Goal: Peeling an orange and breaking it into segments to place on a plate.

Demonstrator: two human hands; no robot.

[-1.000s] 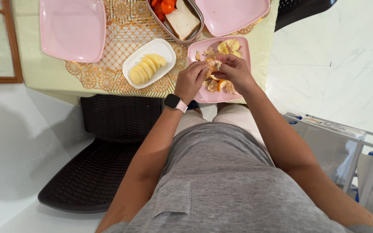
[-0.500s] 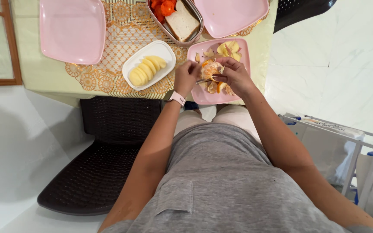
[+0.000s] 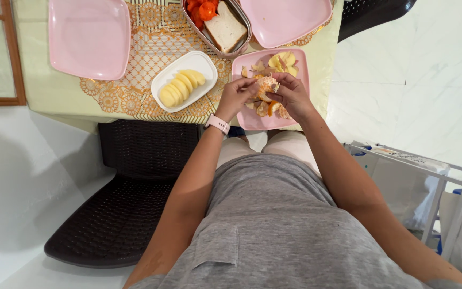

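Head view: left hand (image 3: 235, 96) & right hand (image 3: 293, 96), fingers curled, both grip orange (image 3: 266, 85) over pink plate (image 3: 301, 60) at table edge (image 3: 135, 115). White dish (image 3: 162, 76) just left; floor open to the right.

Both forearms reach forward over the pink plate (image 3: 301, 68). The left hand (image 3: 235, 96), wrist banded by a pale watch, and the right hand (image 3: 292, 95) meet above it, fingers curled inward, pinching from either side.
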